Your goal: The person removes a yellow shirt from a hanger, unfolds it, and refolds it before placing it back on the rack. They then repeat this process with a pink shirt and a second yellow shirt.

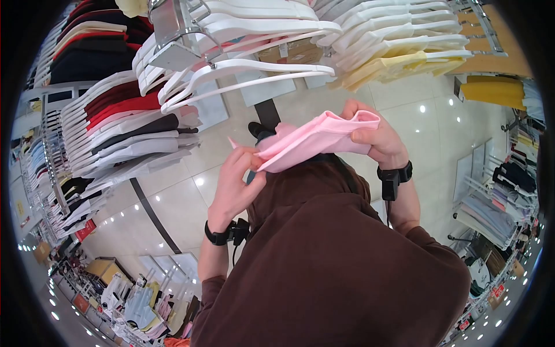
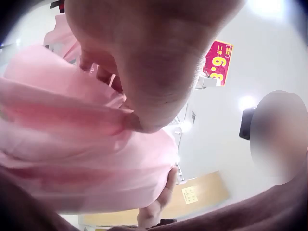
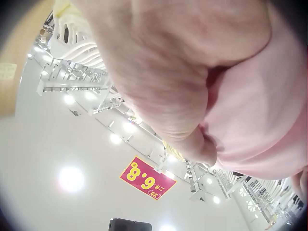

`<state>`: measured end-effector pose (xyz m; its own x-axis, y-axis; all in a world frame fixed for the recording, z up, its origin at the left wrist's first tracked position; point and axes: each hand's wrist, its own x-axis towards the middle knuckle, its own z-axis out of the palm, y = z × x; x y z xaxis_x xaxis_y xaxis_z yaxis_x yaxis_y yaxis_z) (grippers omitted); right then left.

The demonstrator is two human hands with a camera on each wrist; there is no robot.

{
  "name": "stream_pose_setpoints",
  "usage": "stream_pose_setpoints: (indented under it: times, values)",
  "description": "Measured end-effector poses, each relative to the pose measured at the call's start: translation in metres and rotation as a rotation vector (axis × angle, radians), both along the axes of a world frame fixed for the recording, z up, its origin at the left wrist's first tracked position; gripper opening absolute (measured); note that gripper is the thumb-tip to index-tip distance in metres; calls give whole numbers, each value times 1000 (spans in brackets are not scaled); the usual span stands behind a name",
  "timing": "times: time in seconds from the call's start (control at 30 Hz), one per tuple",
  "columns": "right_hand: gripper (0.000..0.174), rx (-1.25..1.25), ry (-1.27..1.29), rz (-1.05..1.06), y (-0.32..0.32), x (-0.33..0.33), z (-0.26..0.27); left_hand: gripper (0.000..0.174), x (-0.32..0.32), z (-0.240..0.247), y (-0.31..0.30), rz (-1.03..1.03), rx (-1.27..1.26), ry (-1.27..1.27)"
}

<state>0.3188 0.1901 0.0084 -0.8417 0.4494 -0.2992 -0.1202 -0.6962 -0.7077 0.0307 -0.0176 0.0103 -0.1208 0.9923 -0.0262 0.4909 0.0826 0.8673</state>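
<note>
A soft pink garment [image 1: 315, 140] is stretched sideways in front of the person's body, held up at both ends. At its left end my left hand [image 1: 231, 180] pinches the cloth between thumb and fingers. My right hand [image 1: 383, 137] grips the other end, with the thumb on the near side beside an open, band-like edge. In the left wrist view the pink cloth [image 2: 72, 163] hangs in loose folds below the hand. The right wrist view shows the thumb pressed against the cloth [image 3: 264, 115]; the fingers behind it are mostly hidden.
Bare white hangers [image 1: 248, 70] hang on a rack just ahead. Yellow garments [image 1: 393, 66] hang to their right, and red, white and dark clothes [image 1: 127, 124] to the left. A tiled floor [image 1: 433, 133] lies below. More clothes racks [image 1: 491, 214] stand at the right.
</note>
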Motion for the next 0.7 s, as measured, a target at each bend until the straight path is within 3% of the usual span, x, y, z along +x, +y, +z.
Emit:
stream_pose_setpoints:
  times: [0.33,0.43,0.5,0.7]
  values:
    - [27,184,-32,130,-6,13,9,19,-12,12,-21,34,-201,-132]
    - [30,204,85,233,-12,15,11,31,-5,19,-20,115,-218,-159]
    - [26,230,84,498,-14,14,16,38,-7,17,-20,-32,-127,64]
    - [21,297,197,712,-26,0,6,22,1,10,-31,-42,-107,162]
